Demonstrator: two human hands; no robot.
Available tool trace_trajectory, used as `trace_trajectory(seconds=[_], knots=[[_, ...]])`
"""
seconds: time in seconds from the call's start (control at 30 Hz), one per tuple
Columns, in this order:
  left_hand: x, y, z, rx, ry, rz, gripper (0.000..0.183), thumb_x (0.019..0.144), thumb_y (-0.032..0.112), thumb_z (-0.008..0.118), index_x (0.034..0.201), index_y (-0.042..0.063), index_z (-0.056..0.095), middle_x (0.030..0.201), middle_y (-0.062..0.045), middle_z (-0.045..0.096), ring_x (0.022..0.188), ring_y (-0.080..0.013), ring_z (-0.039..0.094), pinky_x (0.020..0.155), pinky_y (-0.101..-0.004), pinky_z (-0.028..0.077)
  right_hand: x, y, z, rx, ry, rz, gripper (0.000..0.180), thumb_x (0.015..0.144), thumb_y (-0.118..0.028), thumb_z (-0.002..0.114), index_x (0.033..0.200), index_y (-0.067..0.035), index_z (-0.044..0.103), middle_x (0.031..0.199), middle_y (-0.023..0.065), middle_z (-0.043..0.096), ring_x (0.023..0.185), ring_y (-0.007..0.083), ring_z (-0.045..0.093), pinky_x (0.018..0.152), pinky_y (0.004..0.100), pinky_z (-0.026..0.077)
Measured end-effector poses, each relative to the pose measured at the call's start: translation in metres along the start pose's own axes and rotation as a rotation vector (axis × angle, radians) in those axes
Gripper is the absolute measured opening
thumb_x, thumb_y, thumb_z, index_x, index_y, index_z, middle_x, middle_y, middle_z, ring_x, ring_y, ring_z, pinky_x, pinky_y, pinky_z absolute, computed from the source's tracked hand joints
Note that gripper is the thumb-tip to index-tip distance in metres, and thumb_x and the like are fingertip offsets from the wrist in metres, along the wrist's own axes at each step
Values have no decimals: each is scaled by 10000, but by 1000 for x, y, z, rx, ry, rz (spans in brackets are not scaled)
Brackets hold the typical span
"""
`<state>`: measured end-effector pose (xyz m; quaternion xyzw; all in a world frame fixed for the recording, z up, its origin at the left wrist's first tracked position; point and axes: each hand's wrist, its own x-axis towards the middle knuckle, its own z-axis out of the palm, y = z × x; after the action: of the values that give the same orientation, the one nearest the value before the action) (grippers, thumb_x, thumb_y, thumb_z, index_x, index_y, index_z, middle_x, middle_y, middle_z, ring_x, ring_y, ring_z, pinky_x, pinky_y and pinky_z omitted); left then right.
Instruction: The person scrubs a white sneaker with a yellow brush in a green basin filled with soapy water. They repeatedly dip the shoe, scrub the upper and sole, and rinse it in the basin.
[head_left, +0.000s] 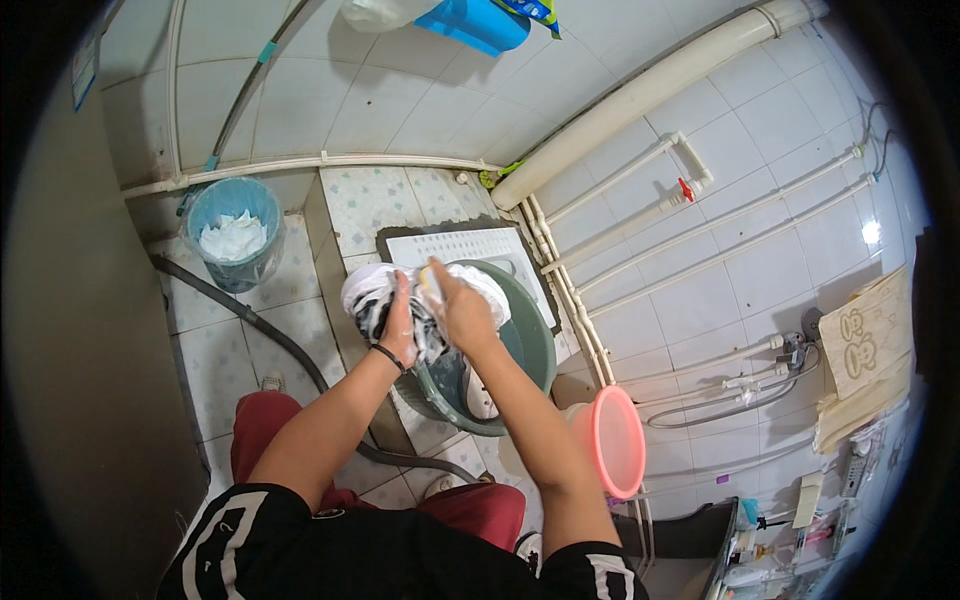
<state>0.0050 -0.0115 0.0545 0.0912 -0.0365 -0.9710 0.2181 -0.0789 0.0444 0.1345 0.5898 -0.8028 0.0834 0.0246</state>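
Observation:
Soapy black-and-white fabric (371, 300) is bunched over a green plastic basin (546, 337), which stands partly over a white squat toilet (517, 244). My left hand (401, 330), a black band at its wrist, grips the fabric's middle. On the right side of the bundle, my right hand (465, 311) is pressed to the cloth near a small yellow-edged item (430, 279); whether it holds this item is unclear. Water lies in the basin, with a white item bearing dark marks (478, 394) partly under my right forearm.
A blue bin (244, 199) with white paper stands at the upper left. A grey hose (277, 337) crosses the tiled floor below the raised step. Pink-rimmed basin (639, 450) leans by the right wall's pipes (559, 270). A mop handle (244, 97) leans on the wall.

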Motion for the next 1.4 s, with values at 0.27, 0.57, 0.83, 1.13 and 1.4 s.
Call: trace_trajectory(seconds=[0.27, 0.57, 0.83, 1.13, 1.4], knots=[[19, -6, -27, 49, 20, 162, 861, 826, 737, 402, 1341, 48, 438, 1290, -129, 535, 1157, -279, 534, 1005, -421, 413, 17, -2, -6, -149, -24, 183, 652, 835, -349, 619, 1415, -179, 373, 948, 256, 633, 828, 401, 630, 729, 476, 499], [-2, 6, 3, -156, -82, 44, 887, 805, 765, 405, 1340, 58, 436, 1300, -117, 522, 1144, -278, 528, 988, -429, 413, -1, -7, 30, 73, 200, 81, 636, 836, -257, 617, 1420, -219, 365, 1037, 300, 606, 906, 444, 610, 787, 481, 486], [-2, 14, 8, -204, -6, 10, 862, 831, 753, 365, 1298, 38, 480, 1254, -121, 560, 1145, -306, 535, 1003, -449, 400, -7, 16, 32, 119, 391, 155, 652, 811, -262, 663, 1400, -164, 402, 971, 262, 609, 820, 410, 622, 706, 479, 506], [5, 20, -18, -299, 1, -80, 785, 866, 710, 354, 1256, 49, 519, 1225, -128, 574, 1099, -315, 562, 969, -452, 432, -30, -23, 24, 117, 136, 65, 727, 799, -267, 666, 1443, -222, 332, 986, 234, 616, 813, 414, 620, 711, 462, 500], [6, 23, -6, -360, 53, -17, 668, 945, 553, 347, 1287, -6, 477, 1277, -197, 535, 1149, -352, 536, 1026, -462, 390, -41, -5, 45, 281, 322, 63, 628, 825, -170, 651, 1400, -159, 399, 1050, 261, 611, 899, 421, 613, 777, 442, 482]])
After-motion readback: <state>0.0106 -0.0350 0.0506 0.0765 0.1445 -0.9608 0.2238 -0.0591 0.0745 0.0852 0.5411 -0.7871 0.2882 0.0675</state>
